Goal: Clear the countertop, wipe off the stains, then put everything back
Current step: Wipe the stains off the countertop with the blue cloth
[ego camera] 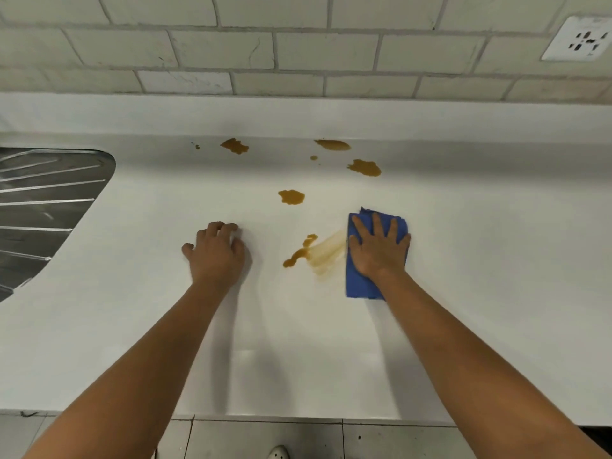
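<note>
A smooth white countertop (132, 326) runs from the near edge to a low white upstand at the far side, with a wall of pale rectangular tiles (225, 48) above it. The right hand (379, 250) lies flat on a folded blue cloth (359, 284), fingers straight and spread, palm pressing the soft fabric down onto the surface. The cloth is roughly rectangular, with a rumpled far edge showing past the fingertips. Just left of the cloth a pale, streaky brown smear (328, 253) fans out, joining a thicker, curved brown stain (299, 251) that is still glossy. The left hand (217, 251) rests on the bare countertop well left of that stain, its fingers curled under at the tips and holding nothing. Farther away lie more blotchy, irregular stains: one in the middle (291, 197), one at the far left (234, 146), and two at the far right (332, 145) (364, 167), with small drops beside them. At the left edge is a ribbed steel sink drainer (43, 207) with a rounded corner. A white wall socket (578, 39) sits at the far right. Grey floor tiles (265, 438) show below the near edge.
</note>
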